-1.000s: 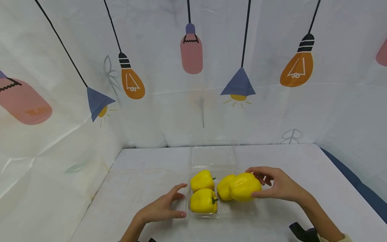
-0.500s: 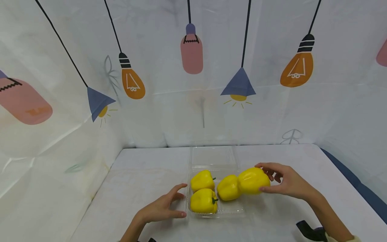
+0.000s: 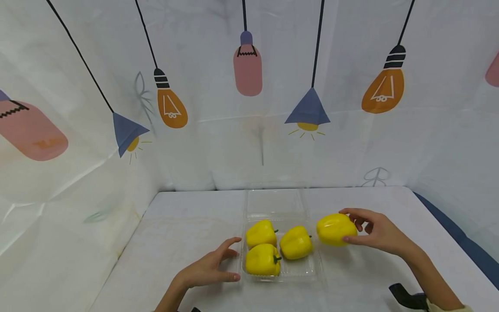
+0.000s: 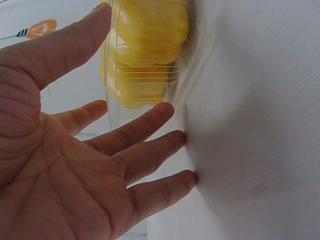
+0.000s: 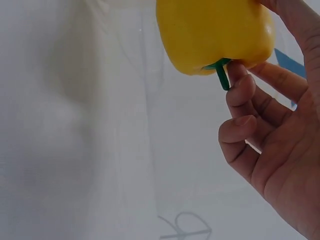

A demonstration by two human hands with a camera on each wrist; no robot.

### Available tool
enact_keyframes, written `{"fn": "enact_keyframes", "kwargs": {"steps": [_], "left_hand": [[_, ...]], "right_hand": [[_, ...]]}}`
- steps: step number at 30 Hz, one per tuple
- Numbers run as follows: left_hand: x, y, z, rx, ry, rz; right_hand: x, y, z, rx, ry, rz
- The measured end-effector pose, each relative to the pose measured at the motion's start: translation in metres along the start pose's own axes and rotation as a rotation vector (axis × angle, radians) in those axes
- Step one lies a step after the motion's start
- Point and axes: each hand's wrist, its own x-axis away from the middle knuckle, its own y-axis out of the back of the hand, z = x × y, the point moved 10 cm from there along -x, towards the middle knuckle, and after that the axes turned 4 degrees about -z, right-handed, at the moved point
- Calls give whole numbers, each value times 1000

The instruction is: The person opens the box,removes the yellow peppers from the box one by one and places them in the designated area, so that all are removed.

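Thumb and fingers of my right hand (image 3: 376, 232) pinch a yellow bell pepper (image 3: 336, 229) in the air, just right of a clear plastic container (image 3: 300, 271). Its green stem shows in the right wrist view, pointing toward the curled fingers (image 5: 239, 131). Inside the container, two yellow bell peppers sit on the left, a rear one (image 3: 260, 233) and a front one (image 3: 263, 260). A third pepper (image 3: 296, 242) lies to their right. My left hand (image 3: 208, 266) is spread beside the container's left wall, fingers relaxed, holding nothing; whether it touches the wall I cannot tell.
The container's clear lid (image 3: 274, 201) lies folded back behind it. All stands on a white table (image 3: 187, 221). A white curtain (image 3: 218, 147) printed with lamps hangs behind the table and along its sides.
My right hand has carried the held pepper rightward and slightly back, away from over the container, uncovering the pepper at the right inside it. The left hand has stayed in place.
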Motion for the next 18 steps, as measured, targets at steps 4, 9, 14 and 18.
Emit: {"fn": "enact_keyframes", "kwargs": {"steps": [4, 9, 14, 18], "left_hand": [[0, 0, 0, 6, 3, 1], [0, 0, 2, 6, 8, 0], [0, 0, 2, 8, 11, -1], [0, 0, 2, 7, 6, -2]], "right_hand": [[1, 0, -4, 23, -21, -15], [1, -1, -13, 68, -62, -15], [2, -7, -26, 101, -119, 11], [2, -10, -35, 112, -156, 28]]}}
